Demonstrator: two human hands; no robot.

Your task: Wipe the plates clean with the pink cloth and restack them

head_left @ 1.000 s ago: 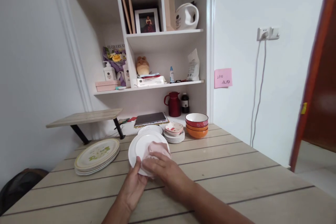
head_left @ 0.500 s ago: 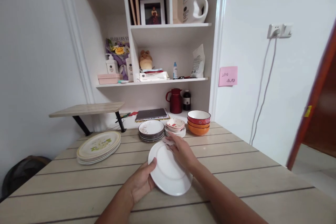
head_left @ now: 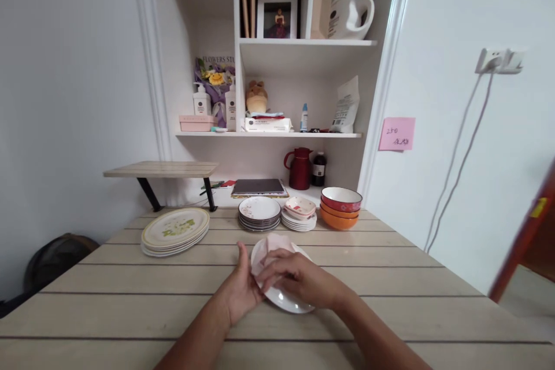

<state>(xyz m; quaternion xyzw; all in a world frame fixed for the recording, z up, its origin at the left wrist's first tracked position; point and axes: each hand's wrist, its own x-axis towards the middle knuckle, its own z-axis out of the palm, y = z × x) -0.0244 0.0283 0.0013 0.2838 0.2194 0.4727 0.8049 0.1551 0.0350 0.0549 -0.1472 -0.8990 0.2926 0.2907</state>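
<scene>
A round white plate (head_left: pixel 288 299) is in front of me over the table, tilted slightly. At its left rim, my left hand (head_left: pixel 240 295) supports it with the fingers partly under the edge and the thumb raised off the surface. My right hand (head_left: pixel 301 277) lies over the plate with bent fingers pressing a pale pink cloth (head_left: pixel 277 243) against its upper left part. Much of the plate's middle is hidden by that hand and the cloth.
Behind the plate stand dark-rimmed plates (head_left: pixel 260 209), small white plates (head_left: pixel 299 223) with square dishes (head_left: pixel 300 206) on top, and stacked bowls (head_left: pixel 340 208). Flower-patterned plates (head_left: pixel 176 231) lie left, near a raised wooden shelf (head_left: pixel 160 169). A red jug (head_left: pixel 300 169) stands at the back.
My right hand has swept from the plate's far rim toward its left side, and more of the cloth shows. The left thumb has lifted off the rim. My view has turned slightly left.
</scene>
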